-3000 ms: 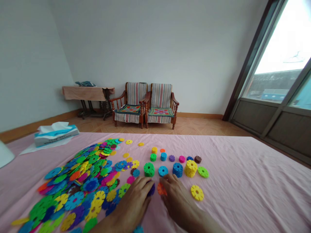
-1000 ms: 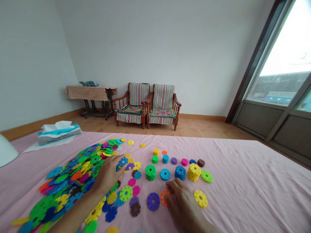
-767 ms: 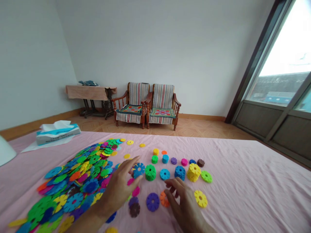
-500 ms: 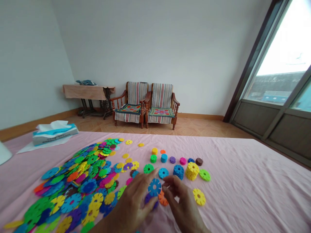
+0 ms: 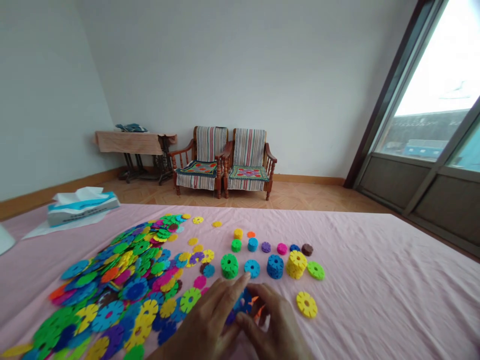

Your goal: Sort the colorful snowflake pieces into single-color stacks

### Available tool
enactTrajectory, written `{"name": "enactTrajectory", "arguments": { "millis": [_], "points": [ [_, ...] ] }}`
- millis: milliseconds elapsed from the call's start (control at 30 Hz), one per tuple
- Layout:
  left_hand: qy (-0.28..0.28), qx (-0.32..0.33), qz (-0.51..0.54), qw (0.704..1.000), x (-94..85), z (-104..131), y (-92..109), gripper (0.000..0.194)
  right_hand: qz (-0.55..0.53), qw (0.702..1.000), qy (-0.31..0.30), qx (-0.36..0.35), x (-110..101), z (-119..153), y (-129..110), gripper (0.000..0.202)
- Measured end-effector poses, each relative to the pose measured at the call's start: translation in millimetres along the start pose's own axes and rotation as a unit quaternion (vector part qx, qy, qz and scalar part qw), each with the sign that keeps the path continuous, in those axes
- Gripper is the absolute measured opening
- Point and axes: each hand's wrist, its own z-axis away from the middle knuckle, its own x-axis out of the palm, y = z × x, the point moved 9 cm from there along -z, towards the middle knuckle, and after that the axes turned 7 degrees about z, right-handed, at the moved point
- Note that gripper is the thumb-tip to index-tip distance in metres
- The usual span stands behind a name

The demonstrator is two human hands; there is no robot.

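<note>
Between my two hands is a blue notched plastic disc [image 5: 245,301], tilted and partly covered by fingers. My left hand [image 5: 210,315] grips its left side, with the index finger stretched along the top. On the other side, the curled thumb and fingers of my right hand [image 5: 275,315] close on the disc. Below it, an orange disc [image 5: 257,309] and a purple disc [image 5: 230,318] show in part. Just beyond my fingertips stand a green stack [image 5: 229,266], a light blue disc [image 5: 251,268], a blue stack [image 5: 275,266] and a yellow stack [image 5: 296,264].
A large heap of mixed discs [image 5: 123,270] spreads over the left of the pink cloth [image 5: 375,280]. Small stacks, including a brown one [image 5: 307,249], line the back. A yellow disc [image 5: 306,304] lies at right. A tissue pack [image 5: 82,207] sits far left; two armchairs [image 5: 212,160] stand beyond.
My hands have come closer together and lower around the blue disc, which is now more covered. My left hand has uncovered more of the green stack and a lime green disc.
</note>
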Motion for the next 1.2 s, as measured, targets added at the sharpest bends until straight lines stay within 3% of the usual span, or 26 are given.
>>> {"name": "enactTrajectory", "arguments": {
  "millis": [167,400,467,633,733,933,1067,1200],
  "points": [
    [-0.003,0.015,0.010,1.000,2.1,2.3,3.1,0.059,0.039,0.999,-0.028,0.008,-0.7,-3.4,-7.5,0.040],
    [-0.004,0.043,0.005,0.999,2.8,0.0,12.6,0.062,0.029,0.995,-0.068,0.067,2.6,-8.3,-21.8,0.009],
    [0.003,0.036,-0.010,0.999,-0.5,0.5,11.3,0.062,0.051,0.995,-0.067,0.060,0.6,-8.5,-17.5,0.011],
    [0.022,-0.061,-0.046,0.997,-16.8,13.5,-16.7,0.063,0.163,0.986,-0.013,0.036,-27.7,-23.8,-2.1,0.037],
    [0.050,-0.109,-0.036,0.992,-30.0,27.8,-33.7,0.055,0.218,0.975,-0.047,0.026,-35.2,-42.9,-4.3,0.034],
    [0.105,-0.134,-0.013,0.985,-44.1,42.8,-44.9,0.043,0.260,0.960,-0.103,0.025,-46.8,-68.4,-7.5,0.034],
    [0.120,-0.135,-0.011,0.983,-46.5,40.2,-45.8,0.041,0.310,0.944,-0.105,0.039,-68.3,-80.3,6.0,0.031],
    [0.128,-0.137,0.008,0.982,-48.3,40.1,-49.8,0.041,0.361,0.917,-0.158,0.066,-78.7,-88.5,22.9,0.028]
  ]
}}
